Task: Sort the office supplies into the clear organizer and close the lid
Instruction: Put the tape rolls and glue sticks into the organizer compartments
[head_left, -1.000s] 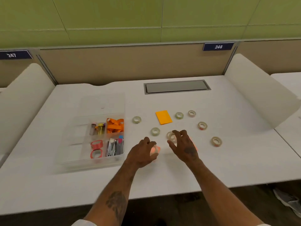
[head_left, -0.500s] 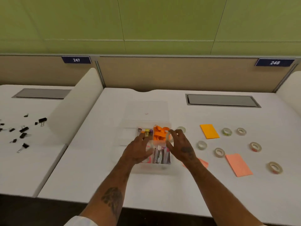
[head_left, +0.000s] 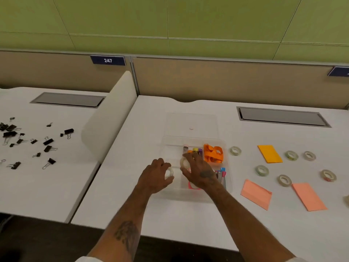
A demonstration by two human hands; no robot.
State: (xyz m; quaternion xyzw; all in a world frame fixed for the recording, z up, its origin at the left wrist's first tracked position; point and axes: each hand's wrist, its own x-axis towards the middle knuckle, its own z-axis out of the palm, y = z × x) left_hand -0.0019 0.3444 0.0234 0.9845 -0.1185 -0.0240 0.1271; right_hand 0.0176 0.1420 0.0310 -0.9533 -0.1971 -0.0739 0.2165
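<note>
Head view: the clear organizer [head_left: 171, 150], lid open behind it, now has both hands above its left compartments, having come from its right. The left hand [head_left: 154, 176] curls round a tape roll [head_left: 169, 173]. The right hand [head_left: 200, 173] pinches a second tape roll [head_left: 184, 162]. Both look ready to drop in, while the loose rolls [head_left: 235, 150] wait to the organizer's right.

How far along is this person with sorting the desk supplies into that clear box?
Partly done. The clear organizer already holds orange items and other small supplies. The left hand grips one tape roll over it, the right hand a second roll. Left to do: loose tape rolls and three paper pads lie on the desk, and the lid lies open behind.
</note>
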